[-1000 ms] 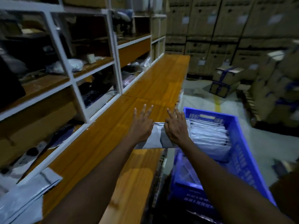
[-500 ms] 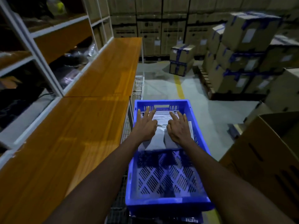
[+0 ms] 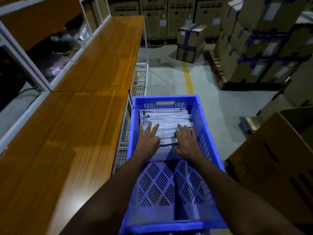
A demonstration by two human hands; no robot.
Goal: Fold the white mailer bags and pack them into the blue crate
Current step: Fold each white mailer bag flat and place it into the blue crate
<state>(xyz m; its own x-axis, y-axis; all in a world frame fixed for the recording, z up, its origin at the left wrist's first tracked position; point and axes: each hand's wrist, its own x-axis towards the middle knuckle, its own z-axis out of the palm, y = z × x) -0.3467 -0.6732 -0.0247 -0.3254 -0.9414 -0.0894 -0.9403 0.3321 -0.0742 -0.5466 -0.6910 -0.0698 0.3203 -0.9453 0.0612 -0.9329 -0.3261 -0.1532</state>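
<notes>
The blue crate stands in front of me, right of the wooden bench. Its far half holds a row of several folded white mailer bags. The nearest folded bag lies against that row. My left hand presses flat on the bag's left side, fingers straight and spread. My right hand presses on its right side, fingers stretched forward over the bag. The crate's near half shows its bare slotted floor.
A long wooden bench runs along the left, with white-framed shelves behind it. An open cardboard box stands close on the right. Taped cartons are stacked on the floor beyond, beside a yellow floor line.
Both hands carried the folded bag from the bench edge over into the crate and pushed it down against the row of bags. My view turned from the shelves toward the crate.
</notes>
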